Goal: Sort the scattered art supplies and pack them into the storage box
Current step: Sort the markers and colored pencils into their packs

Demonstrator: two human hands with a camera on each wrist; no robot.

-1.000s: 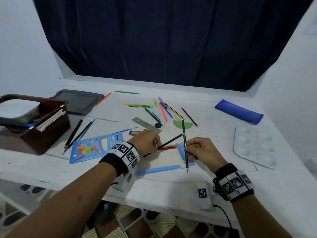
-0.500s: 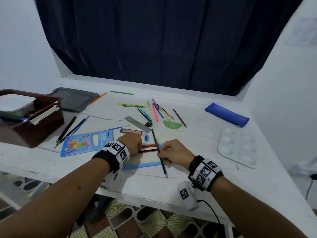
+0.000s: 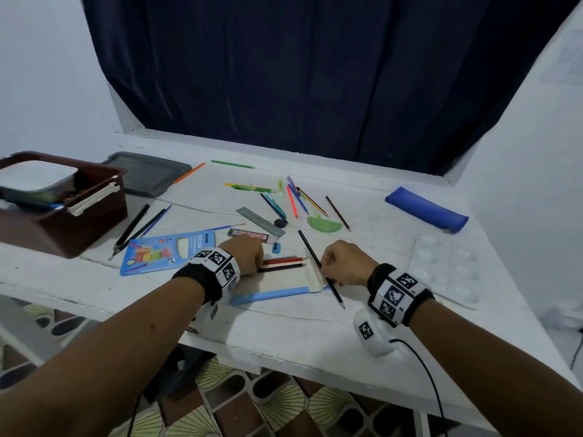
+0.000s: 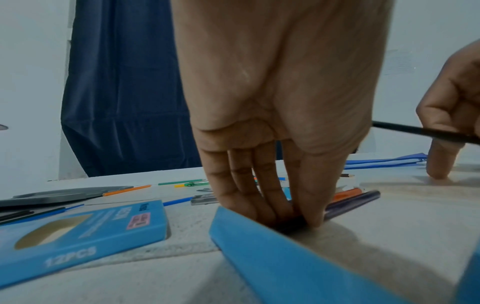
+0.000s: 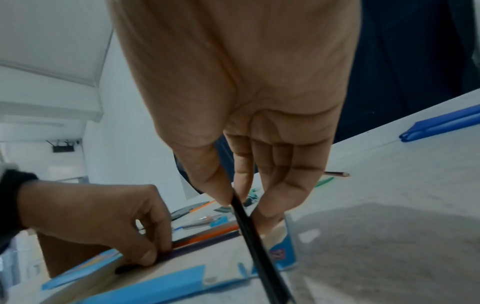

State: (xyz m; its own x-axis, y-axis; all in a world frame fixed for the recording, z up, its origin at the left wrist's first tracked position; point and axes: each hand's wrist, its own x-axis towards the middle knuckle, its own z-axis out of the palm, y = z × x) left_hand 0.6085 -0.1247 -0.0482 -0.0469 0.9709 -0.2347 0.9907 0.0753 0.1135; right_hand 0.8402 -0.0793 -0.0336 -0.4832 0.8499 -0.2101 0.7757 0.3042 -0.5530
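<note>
Black pencil [image 3: 318, 266] pinched in right hand [image 3: 345, 263], slanting over right end of opened blue pencil carton [image 3: 271, 293] on tabletop [image 3: 362, 313]. Left hand [image 3: 247, 253] fingertips [image 4: 315, 221] pinch dark pencil [image 3: 284, 268] lying inside carton, red pencil [image 3: 284, 260] touching alongside. Brown storage box [image 3: 63, 228] far left, well apart. Loose pencils scattered beyond.
</note>
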